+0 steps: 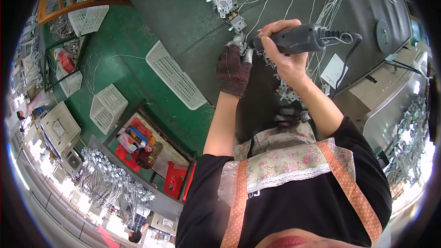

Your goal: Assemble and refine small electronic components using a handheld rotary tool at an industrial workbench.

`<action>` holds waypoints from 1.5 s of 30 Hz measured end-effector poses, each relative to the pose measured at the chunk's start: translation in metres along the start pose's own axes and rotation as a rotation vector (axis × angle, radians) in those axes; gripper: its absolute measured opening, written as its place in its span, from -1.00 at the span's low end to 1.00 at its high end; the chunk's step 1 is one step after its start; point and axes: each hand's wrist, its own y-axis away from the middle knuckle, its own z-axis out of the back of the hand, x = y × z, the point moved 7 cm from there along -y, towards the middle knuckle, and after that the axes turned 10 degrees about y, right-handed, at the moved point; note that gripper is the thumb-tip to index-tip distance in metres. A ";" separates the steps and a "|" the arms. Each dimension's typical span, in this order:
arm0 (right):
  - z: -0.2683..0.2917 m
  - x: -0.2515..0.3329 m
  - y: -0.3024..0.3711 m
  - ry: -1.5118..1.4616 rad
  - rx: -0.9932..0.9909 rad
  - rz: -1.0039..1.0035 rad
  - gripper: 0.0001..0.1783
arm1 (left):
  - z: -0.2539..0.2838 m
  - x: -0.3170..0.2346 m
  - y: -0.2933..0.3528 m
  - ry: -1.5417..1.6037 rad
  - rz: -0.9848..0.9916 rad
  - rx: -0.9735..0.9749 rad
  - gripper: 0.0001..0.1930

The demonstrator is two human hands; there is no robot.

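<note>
My right hand point(289, 66), bare, is wrapped round a dark grey electric screwdriver point(298, 39) lying nearly level. Its front end points left, at a small metal fitting point(240, 41) with a wire. On my left hand point(234, 71) is a dark red knitted glove with pale coverings on some fingertips. Those fingers are closed on the fitting, and the screwdriver's tip meets it or comes very near; the exact contact is hidden. Beyond the left hand a row of similar metal fittings point(223, 4) runs up the dark table. More fittings point(287, 93) lie below my right wrist.
Long thin white wires point(330, 7) spread over the far table point(183, 14). A black cord point(353, 57) hangs from the screwdriver past a paper sheet point(334, 70). A white plastic basket point(172, 76) sits at the table's left edge. A dark glove-like item point(288, 120) lies near my apron.
</note>
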 end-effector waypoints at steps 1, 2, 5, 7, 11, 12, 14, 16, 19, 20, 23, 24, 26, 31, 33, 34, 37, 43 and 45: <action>-0.001 0.000 0.000 0.000 -0.001 0.001 -0.78 | -0.001 0.001 0.001 -0.026 0.008 0.020 -0.62; -0.001 -0.002 0.000 -0.027 -0.018 -0.021 -0.80 | -0.002 0.002 0.000 -0.026 0.007 0.021 -0.62; -0.001 -0.003 0.000 -0.018 0.001 -0.060 -0.76 | 0.000 -0.002 -0.001 -0.014 -0.063 -0.024 -0.61; -0.002 -0.006 0.001 0.017 0.038 -0.077 -0.69 | 0.000 -0.001 -0.001 0.011 -0.056 -0.036 -0.60; -0.005 -0.007 0.002 0.120 0.082 -0.003 -0.71 | -0.003 0.004 0.002 -0.061 -0.079 -0.010 -0.59; -0.007 -0.008 0.002 0.115 0.075 -0.026 -0.73 | -0.003 0.006 0.002 -0.063 -0.066 0.004 -0.58; -0.004 -0.009 -0.001 0.075 0.013 -0.069 -0.80 | -0.003 0.005 0.002 -0.065 -0.056 0.017 -0.57; 0.001 -0.010 -0.005 0.032 -0.049 -0.111 -0.86 | 0.003 -0.001 0.000 -0.053 -0.047 -0.008 -0.57; 0.008 -0.018 -0.013 -0.031 -0.079 -0.180 -0.86 | 0.011 -0.016 -0.004 0.078 -0.053 0.104 -0.65; 0.013 -0.019 -0.017 -0.040 -0.135 -0.145 -0.86 | 0.017 -0.020 -0.007 0.076 -0.055 0.107 -0.65; 0.021 -0.022 -0.026 -0.046 -0.258 -0.100 -0.87 | 0.028 -0.052 -0.006 0.017 -0.449 0.029 -0.63; 0.021 -0.030 -0.028 0.009 -0.239 -0.133 -0.87 | 0.024 -0.043 -0.010 0.025 -0.341 0.034 -0.62; 0.019 -0.045 -0.031 0.174 -0.195 -0.147 -0.86 | 0.013 -0.029 -0.020 0.023 -0.236 0.036 -0.60; 0.021 -0.044 -0.022 0.141 -0.181 -0.166 -0.87 | 0.003 0.005 -0.055 0.501 0.477 -0.072 -0.52; 0.021 -0.039 -0.017 0.085 -0.186 -0.178 -0.88 | -0.001 0.002 -0.061 0.459 0.349 -0.045 -0.48; 0.027 -0.038 -0.013 0.148 -0.177 -0.193 -0.87 | -0.005 -0.003 -0.060 0.438 0.417 0.017 -0.47; 0.035 -0.036 -0.008 0.099 -0.208 -0.221 -0.86 | -0.016 0.004 -0.058 0.447 0.381 0.072 -0.46; 0.052 -0.015 -0.015 0.044 -0.330 -0.112 -0.83 | 0.010 -0.033 -0.039 -0.029 -0.099 0.012 -0.59; 0.045 -0.001 -0.020 -0.021 -0.341 -0.050 -0.83 | 0.004 -0.026 -0.036 -0.014 -0.054 0.003 -0.63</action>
